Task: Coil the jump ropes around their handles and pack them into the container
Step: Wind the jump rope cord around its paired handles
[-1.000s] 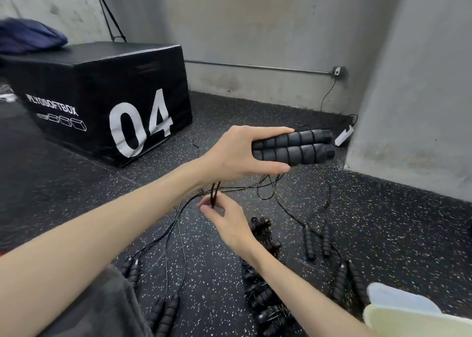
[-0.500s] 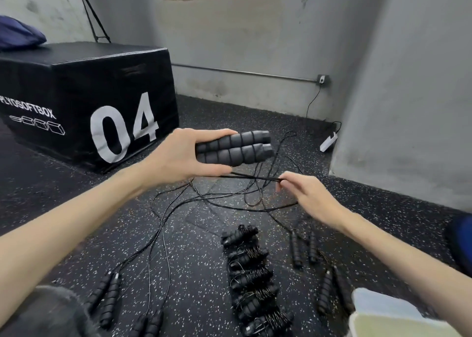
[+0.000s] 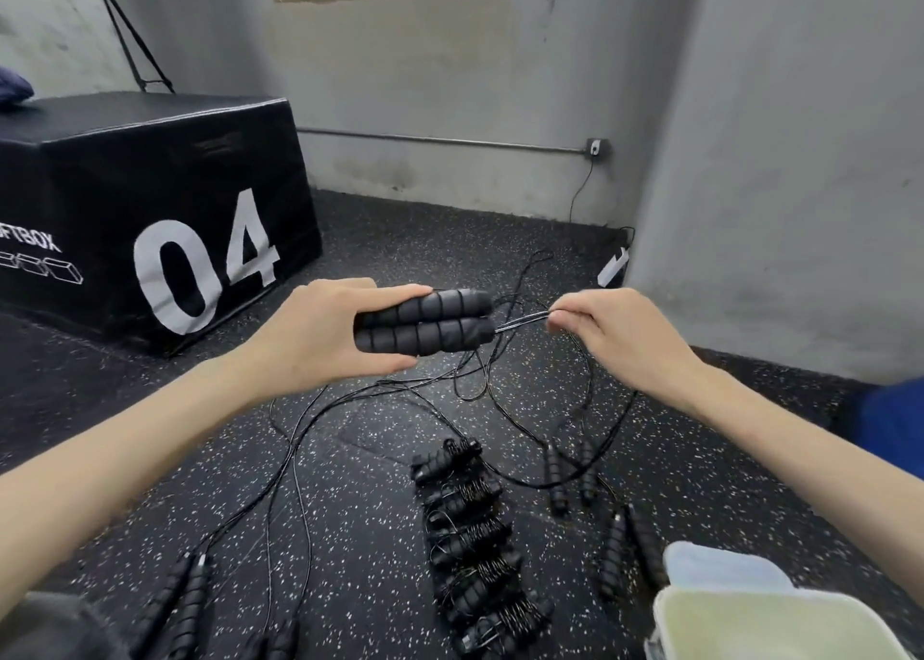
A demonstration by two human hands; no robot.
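Note:
My left hand (image 3: pixel 320 332) grips a pair of black ribbed jump rope handles (image 3: pixel 425 322) held side by side, pointing right. Just past their tips, my right hand (image 3: pixel 607 329) pinches the thin black rope (image 3: pixel 520 320) that runs out of the handles. The rest of that rope hangs in loose loops to the floor (image 3: pixel 480 384). Several coiled jump ropes (image 3: pixel 470 544) lie in a row on the floor below. Uncoiled handle pairs lie at the right (image 3: pixel 570 479), further right (image 3: pixel 625 549) and at the lower left (image 3: pixel 185 599). A pale container (image 3: pixel 760 624) sits at the lower right.
A black plyo box marked 04 (image 3: pixel 150 219) stands on the left. A grey wall pillar (image 3: pixel 800 159) rises on the right, with a white power strip (image 3: pixel 612 269) and cable at its base. Something blue (image 3: pixel 895 424) lies at the right edge. The floor is speckled black rubber.
My right hand rose from below the handles to the rope at their tips. The handles moved a little to the left and the view shifted.

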